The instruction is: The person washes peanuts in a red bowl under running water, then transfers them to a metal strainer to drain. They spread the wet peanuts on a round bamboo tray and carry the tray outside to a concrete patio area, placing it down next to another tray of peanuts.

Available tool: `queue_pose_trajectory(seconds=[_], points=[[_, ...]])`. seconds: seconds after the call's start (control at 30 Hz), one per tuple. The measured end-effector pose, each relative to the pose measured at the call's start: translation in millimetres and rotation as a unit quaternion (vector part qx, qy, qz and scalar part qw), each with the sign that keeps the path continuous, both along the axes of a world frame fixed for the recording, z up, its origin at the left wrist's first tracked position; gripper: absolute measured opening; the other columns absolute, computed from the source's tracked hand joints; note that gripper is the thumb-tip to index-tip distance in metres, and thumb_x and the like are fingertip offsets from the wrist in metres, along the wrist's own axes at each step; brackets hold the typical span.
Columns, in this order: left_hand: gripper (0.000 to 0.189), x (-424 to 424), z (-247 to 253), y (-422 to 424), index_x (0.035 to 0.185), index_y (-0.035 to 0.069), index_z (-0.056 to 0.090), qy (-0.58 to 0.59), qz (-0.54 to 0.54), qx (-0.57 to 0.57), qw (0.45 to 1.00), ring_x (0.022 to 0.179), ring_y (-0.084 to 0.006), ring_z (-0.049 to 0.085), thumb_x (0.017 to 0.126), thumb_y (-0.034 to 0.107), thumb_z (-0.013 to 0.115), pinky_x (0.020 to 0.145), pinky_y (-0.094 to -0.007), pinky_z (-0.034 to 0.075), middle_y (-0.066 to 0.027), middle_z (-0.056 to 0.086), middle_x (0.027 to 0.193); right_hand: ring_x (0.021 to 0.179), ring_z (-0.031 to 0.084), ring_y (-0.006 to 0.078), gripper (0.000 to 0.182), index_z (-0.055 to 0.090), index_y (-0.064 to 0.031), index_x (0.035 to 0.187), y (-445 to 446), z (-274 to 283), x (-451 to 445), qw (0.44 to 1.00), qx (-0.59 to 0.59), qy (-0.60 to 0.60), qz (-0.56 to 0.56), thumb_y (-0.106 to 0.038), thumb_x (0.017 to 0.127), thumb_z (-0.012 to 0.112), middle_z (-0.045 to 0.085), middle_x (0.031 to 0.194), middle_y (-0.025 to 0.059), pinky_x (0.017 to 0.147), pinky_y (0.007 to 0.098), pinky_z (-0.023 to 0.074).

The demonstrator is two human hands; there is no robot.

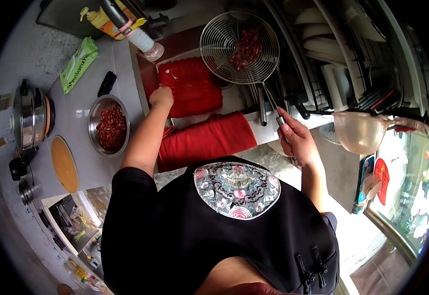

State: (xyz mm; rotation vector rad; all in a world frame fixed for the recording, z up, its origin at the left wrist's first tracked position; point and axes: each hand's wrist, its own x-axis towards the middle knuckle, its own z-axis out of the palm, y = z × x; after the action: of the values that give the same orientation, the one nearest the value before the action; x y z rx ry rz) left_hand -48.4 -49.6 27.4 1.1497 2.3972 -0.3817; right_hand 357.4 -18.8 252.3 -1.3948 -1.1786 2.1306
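My right hand (296, 137) is closed around the dark handle of a wire spider strainer (216, 48). The strainer is over the far right of the sink, with a heap of reddish beans or nuts (247, 49) lying in its mesh. My left hand (162, 97) grips the left edge of a scalloped red plastic basin (192, 86), its fingertips hidden from view. The basin is in the sink, and the liquid or bottom inside it looks deep red. On the counter to the left, a steel bowl (127, 127) contains more of the reddish pieces (111, 127).
A red cloth (207, 142) drapes over the sink's front edge. The faucet (146, 44) comes in from the back left. Left are a green packet (80, 64), a black-handled object (107, 84), a round board (65, 164) and a steel pot (32, 116). A dish rack (312, 73) stands right.
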Motion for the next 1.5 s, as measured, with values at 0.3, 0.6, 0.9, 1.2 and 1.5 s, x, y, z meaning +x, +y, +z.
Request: queue_pose_trajectory(seconds=[0.3, 0.6, 0.9, 1.2, 1.5], points=[[0.022, 62.2, 1.0, 57.7, 0.097, 0.005, 0.068, -0.175, -0.163, 0.444, 0.864, 0.095, -0.0341, 0.061, 0.078, 0.016, 0.065, 0.081, -0.0423, 0.05, -0.0165, 0.066, 0.09, 0.043, 0.03, 0.0036, 0.044, 0.039, -0.0103, 0.141, 3.4, -8.7, 2.8, 0.999, -0.009, -0.019, -0.04, -0.017, 0.098, 0.046, 0.051, 0.081, 0.0007, 0.039, 0.0185, 0.0251], [0.022, 179.2, -124.0, 199.1, 0.093, -0.002, 0.065, -0.148, -0.214, 0.412, 0.873, 0.086, -0.0409, 0.062, 0.079, 0.012, 0.054, 0.077, -0.0488, 0.05, -0.0231, 0.064, 0.084, 0.046, 0.035, 0.0042, 0.045, 0.038, -0.0111, 0.142, -3.3, -11.8, 15.3, 0.996, 0.006, -0.037, -0.078, -0.016, 0.098, 0.047, 0.051, 0.078, -0.0008, 0.04, 0.0185, 0.0257], [0.022, 158.8, -158.3, 204.0, 0.09, 0.003, 0.068, -0.27, -0.092, 0.357, 0.89, 0.094, -0.0372, 0.063, 0.083, 0.014, 0.051, 0.077, -0.0439, 0.052, -0.0208, 0.065, 0.097, 0.046, 0.035, 0.0045, 0.047, 0.033, -0.0093, 0.144, -21.2, -32.6, 33.7, 0.996, -0.013, -0.032, -0.084, -0.014, 0.099, 0.044, 0.051, 0.079, 0.0004, 0.039, 0.0191, 0.0272], [0.007, 92.1, 99.2, 8.7, 0.079, 0.001, 0.064, -0.324, 0.0, 0.636, 0.701, 0.071, -0.0189, 0.064, 0.074, 0.0, 0.068, 0.062, -0.029, 0.052, -0.0081, 0.064, 0.08, 0.047, 0.034, 0.005, 0.043, 0.039, -0.0121, 0.141, -35.3, -39.0, 28.6, 0.996, -0.046, -0.078, 0.009, -0.013, 0.099, 0.045, 0.049, 0.077, -0.0001, 0.041, 0.0195, 0.0252], [0.023, 57.6, 130.4, -134.9, 0.095, 0.006, 0.068, -0.041, -0.001, 0.679, 0.733, 0.097, -0.0259, 0.057, 0.073, 0.005, 0.072, 0.083, -0.0353, 0.048, -0.0094, 0.06, 0.107, 0.046, 0.034, 0.0063, 0.044, 0.036, -0.0098, 0.142, -62.5, -21.9, -43.2, 0.983, -0.107, -0.011, 0.147, -0.015, 0.099, 0.043, 0.051, 0.078, 0.001, 0.038, 0.0199, 0.0285]])
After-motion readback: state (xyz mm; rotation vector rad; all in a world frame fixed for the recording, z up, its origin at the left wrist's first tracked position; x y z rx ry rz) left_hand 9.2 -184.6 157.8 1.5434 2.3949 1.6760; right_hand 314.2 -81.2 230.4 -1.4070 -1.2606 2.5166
